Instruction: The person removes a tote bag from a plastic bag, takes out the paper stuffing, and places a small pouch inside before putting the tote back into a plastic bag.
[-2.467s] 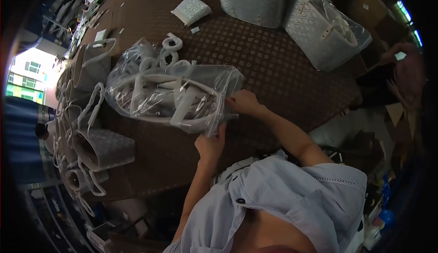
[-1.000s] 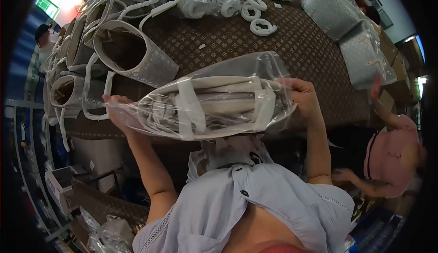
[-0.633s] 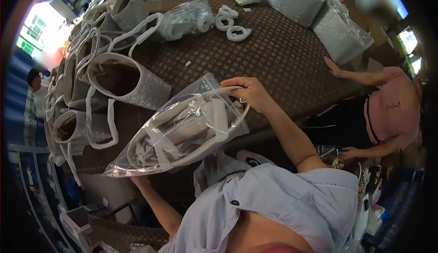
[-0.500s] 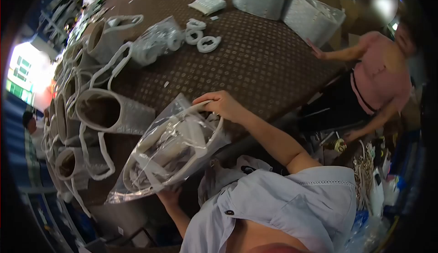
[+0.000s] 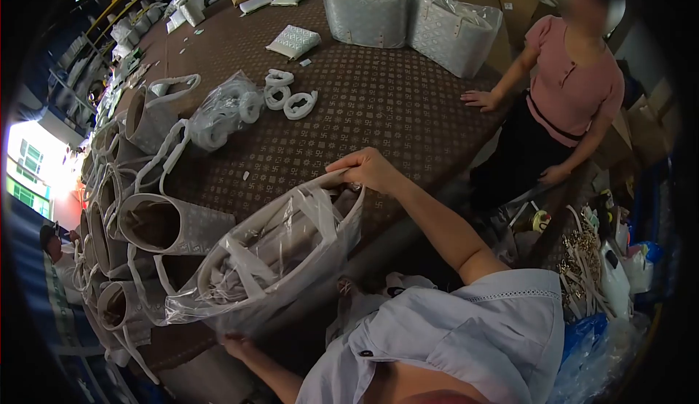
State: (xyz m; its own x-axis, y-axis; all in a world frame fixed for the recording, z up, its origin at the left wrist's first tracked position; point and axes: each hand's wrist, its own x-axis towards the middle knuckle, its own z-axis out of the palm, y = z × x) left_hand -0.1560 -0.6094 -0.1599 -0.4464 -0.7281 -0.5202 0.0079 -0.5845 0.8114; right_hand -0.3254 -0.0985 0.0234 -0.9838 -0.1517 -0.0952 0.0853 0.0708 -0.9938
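A light-coloured tote bag (image 5: 280,222) lies tilted in front of me, its mouth facing up and its handles folded across the opening. A clear plastic bag (image 5: 186,308) covers it. My right hand (image 5: 368,171) grips the far right end of the tote's rim, fingers over the edge. Lower left, my left hand (image 5: 239,347) is closed at the underside of the clear plastic, its fingers partly hidden. Close to the left of the tote, another open tote (image 5: 200,225) lies on its side with its mouth towards me.
Several more totes with looped handles crowd the left table edge. On the patterned brown table (image 5: 371,105) are rolled white straps (image 5: 298,105), a plastic-wrapped bundle (image 5: 227,109) and a flat pouch (image 5: 293,41). Two wrapped totes (image 5: 368,14) stand at the back. A person in pink (image 5: 575,80) touches the right edge.
My left hand has moved down and left along the plastic. The view has tilted up, showing more of the far table. The co-worker's lower hand has drawn back from the items beside them.
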